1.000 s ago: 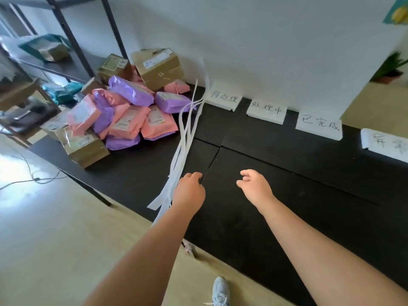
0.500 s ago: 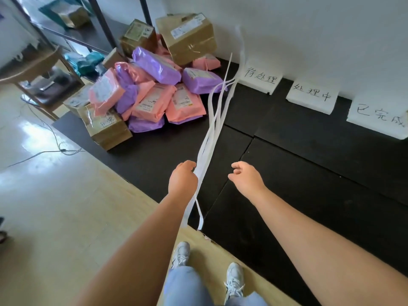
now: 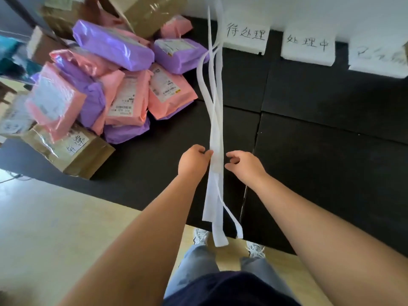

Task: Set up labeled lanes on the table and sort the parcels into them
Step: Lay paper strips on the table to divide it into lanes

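Observation:
A bundle of long white paper strips (image 3: 215, 111) runs from the wall down across the black table (image 3: 320, 151) and hangs over its front edge. My left hand (image 3: 194, 161) pinches the bundle from the left. My right hand (image 3: 242, 164) hovers just right of the strips with curled fingers, holding nothing. Pink and purple parcels (image 3: 123, 93) and brown boxes (image 3: 68, 149) lie piled at the table's left. White label cards (image 3: 246, 38) (image 3: 308, 48) (image 3: 377, 60) with handwriting lean along the wall.
A metal shelf with more packages (image 3: 13, 51) stands at the far left, blurred. The wooden floor (image 3: 55, 228) lies in front of the table, where my shoes (image 3: 201, 236) and legs show.
The view has tilted down and closer to the table. The strip bundle has swung right so that it lies between my hands. My right hand has come up beside it.

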Demonstrator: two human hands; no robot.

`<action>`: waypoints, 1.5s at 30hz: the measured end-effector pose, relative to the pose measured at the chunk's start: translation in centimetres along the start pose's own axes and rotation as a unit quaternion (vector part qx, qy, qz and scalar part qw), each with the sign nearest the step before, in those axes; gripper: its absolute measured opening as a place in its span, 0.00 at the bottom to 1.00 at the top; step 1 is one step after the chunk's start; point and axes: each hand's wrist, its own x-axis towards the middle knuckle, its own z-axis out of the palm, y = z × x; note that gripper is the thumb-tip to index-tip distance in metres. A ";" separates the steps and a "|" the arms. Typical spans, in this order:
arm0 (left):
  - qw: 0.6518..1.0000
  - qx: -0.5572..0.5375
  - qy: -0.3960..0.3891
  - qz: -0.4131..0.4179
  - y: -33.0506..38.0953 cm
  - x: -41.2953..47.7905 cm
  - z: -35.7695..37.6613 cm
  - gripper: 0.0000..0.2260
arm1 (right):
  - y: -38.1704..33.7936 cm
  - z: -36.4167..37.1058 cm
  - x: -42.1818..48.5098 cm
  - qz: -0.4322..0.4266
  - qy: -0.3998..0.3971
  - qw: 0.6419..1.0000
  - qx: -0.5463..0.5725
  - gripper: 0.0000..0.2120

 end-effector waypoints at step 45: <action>0.939 -0.290 -0.110 0.150 10.7 0.1 -9.0 0.08 | -3.9 -5.3 -3.3 0.025 0.068 0.978 0.197 0.07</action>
